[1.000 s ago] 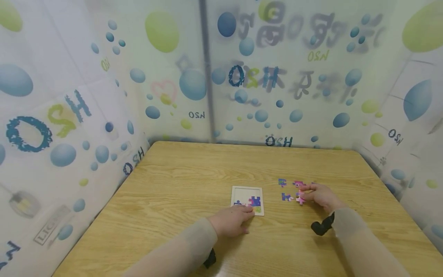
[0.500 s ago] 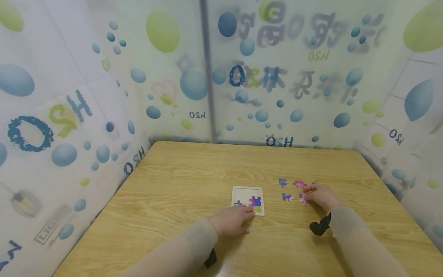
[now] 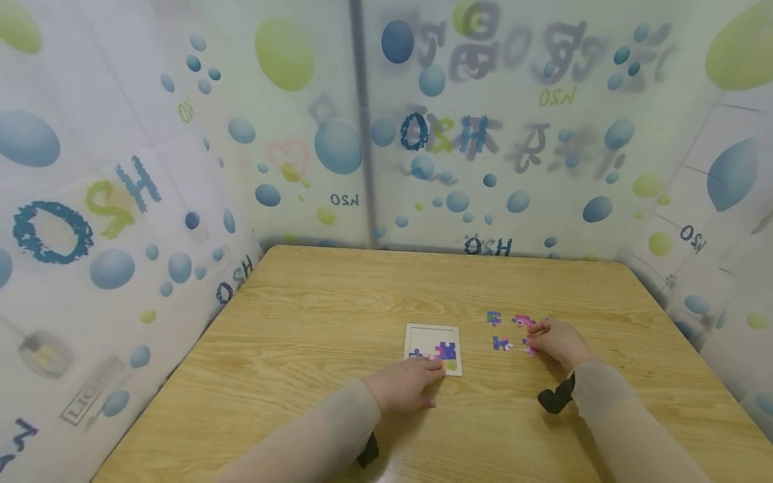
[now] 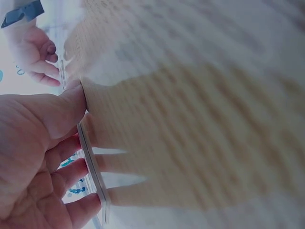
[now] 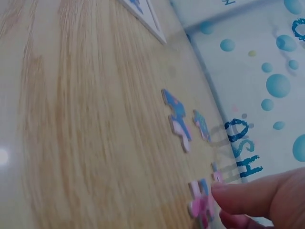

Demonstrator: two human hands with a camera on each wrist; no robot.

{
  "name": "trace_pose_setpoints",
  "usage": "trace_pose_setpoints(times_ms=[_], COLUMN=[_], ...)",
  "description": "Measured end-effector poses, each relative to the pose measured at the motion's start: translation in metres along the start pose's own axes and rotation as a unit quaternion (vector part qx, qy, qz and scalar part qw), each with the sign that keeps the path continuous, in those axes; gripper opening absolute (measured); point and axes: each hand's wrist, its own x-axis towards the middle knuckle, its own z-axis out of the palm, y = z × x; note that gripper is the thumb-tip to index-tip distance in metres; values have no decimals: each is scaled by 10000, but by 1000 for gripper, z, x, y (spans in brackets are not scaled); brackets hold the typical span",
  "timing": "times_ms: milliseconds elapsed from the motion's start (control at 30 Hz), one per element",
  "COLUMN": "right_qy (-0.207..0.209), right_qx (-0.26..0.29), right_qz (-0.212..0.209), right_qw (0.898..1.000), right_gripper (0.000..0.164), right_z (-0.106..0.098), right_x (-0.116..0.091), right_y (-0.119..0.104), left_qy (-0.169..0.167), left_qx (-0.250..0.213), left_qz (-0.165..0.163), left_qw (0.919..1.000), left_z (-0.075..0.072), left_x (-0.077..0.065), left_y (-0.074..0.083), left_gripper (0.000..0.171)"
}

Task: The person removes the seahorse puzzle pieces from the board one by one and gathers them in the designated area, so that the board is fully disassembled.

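Note:
In the head view, a small white puzzle tray (image 3: 431,327) lies on the table, with several purple and pink jigsaw pieces (image 3: 446,351) fitted in its lower part. My left hand (image 3: 403,385) rests on its near edge, covering the lower left; in the left wrist view the fingers (image 4: 71,174) lie extended over the rim. My right hand (image 3: 559,342) pinches a pink puzzle piece (image 5: 202,202) at the table surface, thumb against its edge. The hand partly hides that piece.
Loose pieces lie between tray and right hand: a blue-purple one (image 3: 493,318), a pink one with an eye (image 3: 523,321), and a purple-and-pink one (image 3: 501,343). Another pokes out behind the right hand. Patterned curtains (image 3: 423,201) enclose the wooden table (image 3: 326,302).
My right hand has drawn the pink piece slightly to the right, away from the purple-and-pink one, and now covers more of it. The left hand has stayed on the tray.

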Motion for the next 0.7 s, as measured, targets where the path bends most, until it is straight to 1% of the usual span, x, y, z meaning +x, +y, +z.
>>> trace_pose_setpoints(times_ms=[133,300,367,600,700], right_qy=[49,-75,-190,-375,-446], right_qx=[70,211,266,-33,-72], right_qz=[-99,7,-13,-428,-404], right_qw=[9999,9997,9995,9984,9982], right_gripper=[33,33,34,30,31], right_z=[5,15,20,40,50], right_x=[-1,2,4,8,8], right_y=[-9,-22,-27,-42,-53], left_qy=[34,54,52,40,23], left_qx=[48,56,70,52,19], left_qz=[16,15,15,-10,-22], left_qw=[10000,10000,10000,10000,10000], left_z=[1,2,2,-1,-1], left_x=[1,1,1,0,0], left_y=[-1,-1,-1,0,1], left_gripper=[59,59,59,58,58])
